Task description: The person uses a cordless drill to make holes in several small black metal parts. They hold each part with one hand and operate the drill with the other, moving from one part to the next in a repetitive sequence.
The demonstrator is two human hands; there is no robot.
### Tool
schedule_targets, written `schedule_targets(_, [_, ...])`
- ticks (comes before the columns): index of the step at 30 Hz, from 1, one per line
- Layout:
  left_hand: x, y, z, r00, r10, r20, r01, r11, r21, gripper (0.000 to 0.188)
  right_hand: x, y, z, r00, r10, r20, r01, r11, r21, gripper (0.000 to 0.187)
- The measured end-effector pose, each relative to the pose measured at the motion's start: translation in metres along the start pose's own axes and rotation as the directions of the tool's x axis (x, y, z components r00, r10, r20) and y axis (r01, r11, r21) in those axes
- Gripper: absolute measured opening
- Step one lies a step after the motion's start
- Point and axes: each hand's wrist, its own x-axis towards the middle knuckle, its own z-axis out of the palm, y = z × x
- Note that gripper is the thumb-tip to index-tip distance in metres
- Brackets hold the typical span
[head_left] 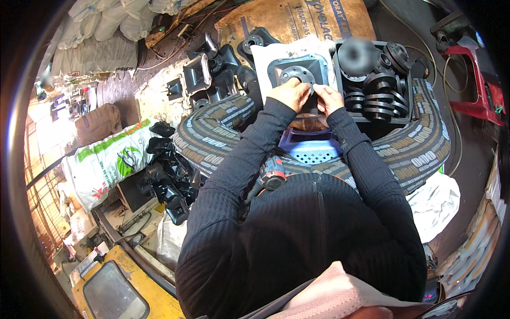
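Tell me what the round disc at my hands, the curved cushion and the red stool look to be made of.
Round disc: dark grey, smooth, with a soft sheen; hard plastic or metal, the look leaves it open.
Curved cushion: probably fabric, matt, judging by its repeating pattern and soft, rounded bulk.
Red stool: probably moulded plastic, slightly glossy, judging by its even colour.

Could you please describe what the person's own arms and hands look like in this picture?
The left sleeve and right sleeve are long, black and finely ribbed, reaching about to the wrists and matching the black top. The left hand and right hand are bare, with no gloves.
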Motion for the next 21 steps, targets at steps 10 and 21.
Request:
schedule_targets(10, [0.033, -0.037, 0.019, 0.731, -0.609, -0.307, 0.186, 0.611, -0.769, 0.013, 0.002, -0.008, 0.017, 0.933, -0.276, -0.233, 0.199, 0.93, -0.308, 0.023])
schedule_targets(21, [0.031, -0.036, 0.062, 0.746, -0.656, -0.111, 0.198, 0.378, -0.904, 0.012, 0.028, 0.001, 0.027, 0.745, -0.664, -0.065, 0.457, 0.579, -0.675, 0.02])
